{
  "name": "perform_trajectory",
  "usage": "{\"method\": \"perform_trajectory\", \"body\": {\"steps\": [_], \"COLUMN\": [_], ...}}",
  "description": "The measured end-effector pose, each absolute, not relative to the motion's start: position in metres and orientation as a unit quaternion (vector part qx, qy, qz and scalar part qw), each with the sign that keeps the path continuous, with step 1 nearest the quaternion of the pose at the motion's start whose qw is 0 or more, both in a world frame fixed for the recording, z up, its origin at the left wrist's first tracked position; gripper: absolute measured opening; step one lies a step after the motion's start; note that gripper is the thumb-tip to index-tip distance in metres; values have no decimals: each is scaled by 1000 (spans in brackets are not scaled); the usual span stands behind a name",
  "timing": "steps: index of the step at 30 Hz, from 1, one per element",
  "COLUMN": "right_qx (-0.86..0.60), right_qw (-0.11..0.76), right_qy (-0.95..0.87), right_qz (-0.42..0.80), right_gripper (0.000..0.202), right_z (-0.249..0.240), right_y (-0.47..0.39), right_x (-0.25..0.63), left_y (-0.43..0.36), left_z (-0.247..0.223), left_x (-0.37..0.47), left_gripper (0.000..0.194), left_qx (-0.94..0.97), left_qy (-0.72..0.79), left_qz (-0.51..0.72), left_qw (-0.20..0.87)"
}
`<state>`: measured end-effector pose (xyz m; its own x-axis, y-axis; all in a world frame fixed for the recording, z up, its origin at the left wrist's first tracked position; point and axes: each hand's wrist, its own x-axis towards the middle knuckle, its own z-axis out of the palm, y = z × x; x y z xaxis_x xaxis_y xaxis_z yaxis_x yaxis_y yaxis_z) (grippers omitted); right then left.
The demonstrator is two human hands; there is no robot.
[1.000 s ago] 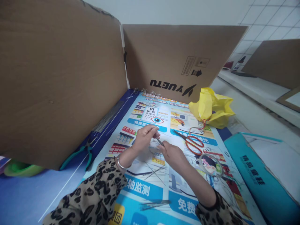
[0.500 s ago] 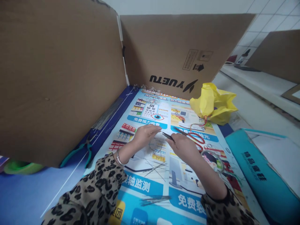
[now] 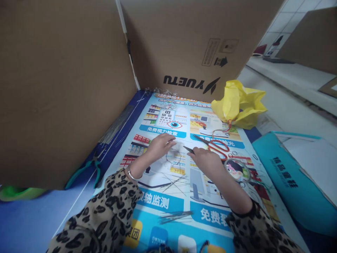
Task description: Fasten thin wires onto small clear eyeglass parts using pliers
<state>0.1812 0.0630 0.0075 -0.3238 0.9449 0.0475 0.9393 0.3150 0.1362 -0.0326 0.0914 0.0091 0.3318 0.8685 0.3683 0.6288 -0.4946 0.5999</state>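
Observation:
My left hand [image 3: 159,147] is closed, thumb and fingertips together, beside a thin wire ring [image 3: 173,162] over the printed poster [image 3: 168,203]. What its fingertips pinch is too fine to make out. To its right, my right hand [image 3: 206,161] is wrapped round a small dark-tipped tool [image 3: 188,149], whose point faces my left hand; the handle is hidden in the palm. Red-handled scissors [image 3: 216,147] lie just beyond my right hand. Loose wires [image 3: 175,184] cross below the ring, and a bundle of thin wires [image 3: 176,216] lies nearer me.
Tall cardboard panels [image 3: 184,42] stand left and behind. Teal-handled pliers [image 3: 85,171] lie at the left. On the right are a yellow paper bag [image 3: 238,105], a round container [image 3: 237,171] and a teal box [image 3: 284,175]. Green tape [image 3: 21,193] sits far left.
The view has tilted down slightly. My left fingertips have drawn a little away from the tool's tip and curled more. My right hand still grips the tool.

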Motion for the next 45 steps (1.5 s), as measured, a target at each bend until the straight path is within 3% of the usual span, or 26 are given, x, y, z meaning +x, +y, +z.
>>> {"method": "perform_trajectory", "body": {"steps": [7,10,16,20,29,45], "right_qx": [576,573,562,558,552,519], "right_qw": [6,-5,-18,-32,-81,-81], "right_qy": [813,815,820,822,820,831], "right_qz": [88,89,108,109,127,182], "right_gripper": [39,40,42,44,47,45], "right_z": [-1,-3,-8,-10,-10,-9], "right_y": [66,70,74,75,75,76], "right_x": [188,186,188,189,192,201], "left_y": [94,93,94,89,85,84], "left_z": [-9,-11,-8,-4,0,1], "left_x": [-30,-25,-22,-21,-19,-23], "left_gripper": [18,8,8,6,7,28], "left_qx": [834,836,840,802,644,534], "left_qy": [491,490,470,500,466,409], "left_qz": [220,212,218,221,270,287], "left_qw": [126,129,163,241,543,682]}}
